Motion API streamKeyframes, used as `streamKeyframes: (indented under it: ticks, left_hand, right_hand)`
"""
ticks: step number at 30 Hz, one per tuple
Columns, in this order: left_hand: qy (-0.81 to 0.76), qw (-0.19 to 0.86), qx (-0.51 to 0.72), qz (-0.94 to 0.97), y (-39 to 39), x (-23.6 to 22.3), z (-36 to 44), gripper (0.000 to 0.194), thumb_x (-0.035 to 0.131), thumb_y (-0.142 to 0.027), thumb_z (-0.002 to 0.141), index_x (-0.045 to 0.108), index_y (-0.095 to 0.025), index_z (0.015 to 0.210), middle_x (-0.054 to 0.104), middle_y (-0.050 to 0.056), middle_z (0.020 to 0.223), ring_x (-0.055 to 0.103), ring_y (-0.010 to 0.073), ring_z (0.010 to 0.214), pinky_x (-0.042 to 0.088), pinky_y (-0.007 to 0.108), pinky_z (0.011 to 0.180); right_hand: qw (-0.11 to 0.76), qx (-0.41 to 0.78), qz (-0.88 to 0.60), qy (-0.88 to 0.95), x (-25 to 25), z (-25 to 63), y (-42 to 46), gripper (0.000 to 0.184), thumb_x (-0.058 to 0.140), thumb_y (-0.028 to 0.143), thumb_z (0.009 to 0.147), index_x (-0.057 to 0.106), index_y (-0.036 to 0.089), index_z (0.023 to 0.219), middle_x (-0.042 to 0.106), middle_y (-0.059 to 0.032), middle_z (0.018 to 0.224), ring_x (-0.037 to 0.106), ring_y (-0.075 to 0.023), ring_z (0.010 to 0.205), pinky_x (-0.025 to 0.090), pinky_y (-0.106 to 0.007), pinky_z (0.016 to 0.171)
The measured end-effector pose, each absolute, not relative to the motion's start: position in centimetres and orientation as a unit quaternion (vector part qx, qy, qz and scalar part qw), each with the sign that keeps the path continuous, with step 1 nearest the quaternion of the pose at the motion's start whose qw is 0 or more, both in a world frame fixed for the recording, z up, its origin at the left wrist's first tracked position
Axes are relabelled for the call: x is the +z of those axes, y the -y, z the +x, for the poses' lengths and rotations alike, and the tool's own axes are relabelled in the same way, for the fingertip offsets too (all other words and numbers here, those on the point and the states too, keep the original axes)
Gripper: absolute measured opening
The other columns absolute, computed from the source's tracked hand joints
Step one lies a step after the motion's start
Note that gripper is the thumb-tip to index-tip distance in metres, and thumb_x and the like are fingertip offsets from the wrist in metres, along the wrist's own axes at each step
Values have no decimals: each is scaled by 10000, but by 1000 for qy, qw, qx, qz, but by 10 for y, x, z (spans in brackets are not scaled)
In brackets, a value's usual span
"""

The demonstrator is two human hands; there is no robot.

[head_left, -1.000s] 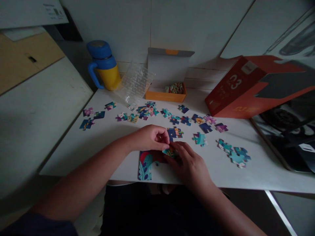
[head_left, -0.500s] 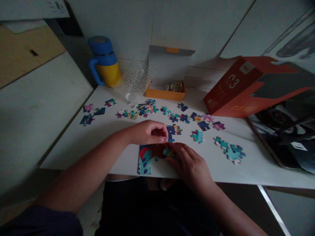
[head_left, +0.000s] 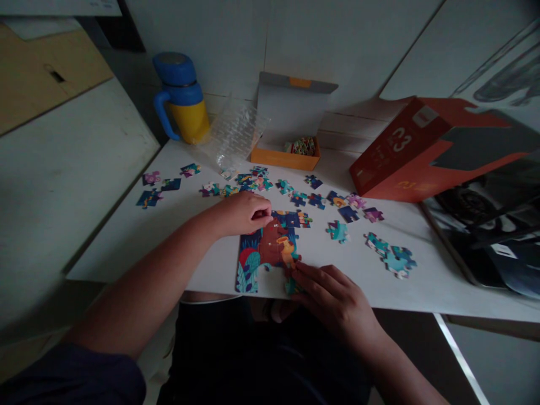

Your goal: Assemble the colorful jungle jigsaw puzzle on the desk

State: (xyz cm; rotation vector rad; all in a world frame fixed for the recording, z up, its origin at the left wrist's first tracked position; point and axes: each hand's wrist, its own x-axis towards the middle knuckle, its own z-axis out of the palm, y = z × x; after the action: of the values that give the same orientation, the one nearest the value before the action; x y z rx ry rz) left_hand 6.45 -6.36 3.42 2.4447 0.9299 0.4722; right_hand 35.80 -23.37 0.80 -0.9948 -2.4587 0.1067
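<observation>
A partly joined jigsaw puzzle (head_left: 270,244) lies near the table's front edge, showing a brown animal among blue and teal leaves. My left hand (head_left: 248,215) rests over its upper left part, fingers curled and thumb pressed to them; whatever is between them is hidden. At the lower right of the puzzle, my right hand (head_left: 331,289) has its fingers on a teal puzzle piece (head_left: 292,286), which they partly cover. Several loose puzzle pieces (head_left: 316,201) lie behind the hands, and a small joined teal group (head_left: 396,260) lies to the right.
At the back stands an open orange box (head_left: 287,159) with a patterned packet inside. Left of it are a clear plastic bag (head_left: 236,132) and a blue and yellow jug (head_left: 185,109). A large red box (head_left: 396,149) leans at the right, beside a dark object (head_left: 485,242).
My left hand has moved left and up, uncovering the brown animal. My right hand has slid down toward the table edge, with the teal piece beneath its fingers.
</observation>
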Motion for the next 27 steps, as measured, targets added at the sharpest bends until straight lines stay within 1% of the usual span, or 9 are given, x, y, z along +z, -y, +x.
streamKeyframes:
  ticks: [7,13,16,19,23,25,27]
  left_hand:
    - [-341,244,168,892,62,36,64,176,650,-268,974,676,-201,813,650,11,742,536,145,673,344,319,670]
    - [-348,245,164,890,60,33,62,142,665,-247,960,686,-202,828,652,2,740,531,138,657,340,322,663]
    - [-353,244,151,890,60,32,61,143,657,-254,969,687,-203,840,657,6,748,545,144,679,348,321,675]
    - [-351,237,149,893,59,32,61,146,648,-255,975,682,-203,842,659,13,765,554,155,708,364,320,696]
    - [-340,227,166,897,56,31,61,154,645,-229,970,669,-203,820,680,36,825,600,187,811,416,333,778]
    - [-340,220,171,898,55,30,61,149,645,-225,975,668,-203,829,686,43,856,613,199,850,430,341,810]
    - [-340,215,172,899,55,29,61,143,645,-228,981,668,-202,842,687,47,878,617,202,864,437,345,822]
  right_hand:
    - [210,56,-378,900,12,353,237,357,706,312,1064,715,226,1410,764,-118,1410,768,-252,1059,681,-437,871]
    - [205,41,-370,905,15,346,236,294,678,309,1080,757,224,1350,780,-112,1382,775,-246,1009,685,-429,845]
    - [194,43,-371,907,16,345,235,271,677,308,1080,774,227,1320,778,-108,1384,775,-256,1030,686,-436,835]
    - [184,44,-369,910,16,344,234,277,679,315,1078,776,204,1313,771,-119,1395,774,-269,1056,687,-452,848]
    - [189,44,-359,913,15,342,233,235,661,296,1089,786,225,1275,801,-96,1327,768,-266,1092,684,-446,881]
    - [195,50,-364,910,15,341,234,233,650,286,1095,783,232,1278,808,-91,1303,766,-257,1073,685,-442,884]
    - [202,57,-377,902,14,340,234,257,650,293,1094,770,212,1306,805,-105,1302,763,-254,1042,689,-443,868]
